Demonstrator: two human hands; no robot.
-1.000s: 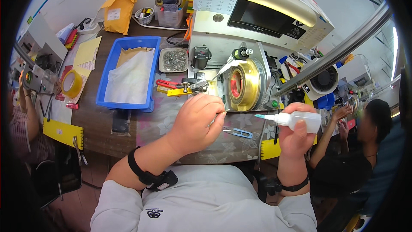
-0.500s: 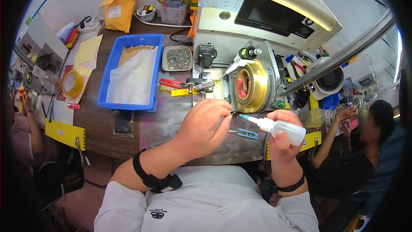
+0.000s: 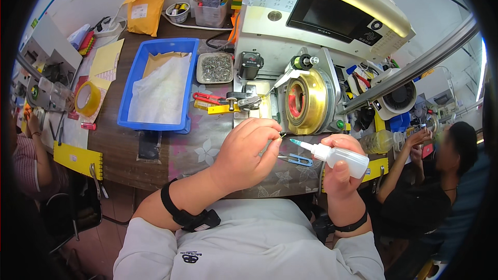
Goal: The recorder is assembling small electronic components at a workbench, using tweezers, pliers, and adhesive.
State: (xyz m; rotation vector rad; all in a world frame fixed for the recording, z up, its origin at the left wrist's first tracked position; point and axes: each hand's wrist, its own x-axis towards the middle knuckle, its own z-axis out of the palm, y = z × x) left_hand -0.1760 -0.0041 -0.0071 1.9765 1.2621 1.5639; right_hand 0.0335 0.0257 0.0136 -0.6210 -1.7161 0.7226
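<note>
My left hand [image 3: 250, 148] is closed in a pinch in front of the bench machine. A tiny thing between thumb and forefinger is mostly hidden, and I cannot make out its kind. In my right hand [image 3: 340, 173] is a translucent white squeeze bottle [image 3: 351, 162], tilted on its side. Its tapered teal nozzle [image 3: 301, 144] points left at the left fingertips, a small gap away. Thread snips with a blue handle [image 3: 300, 160] lie on the table between and below the hands. Just beyond them stands a golden ring-shaped wheel [image 3: 311, 105] on the machine.
A blue tray [image 3: 124, 109] lined with white paper stands at the left. Beside it are a dish of small metal parts [image 3: 215, 68] and red-handled snips [image 3: 207, 97]. The machine's screen unit [image 3: 332, 18] rises behind. Other people work at both sides.
Both hands and the bottle have hardly moved. The nozzle still points at the left fingertips, with a gap between.
</note>
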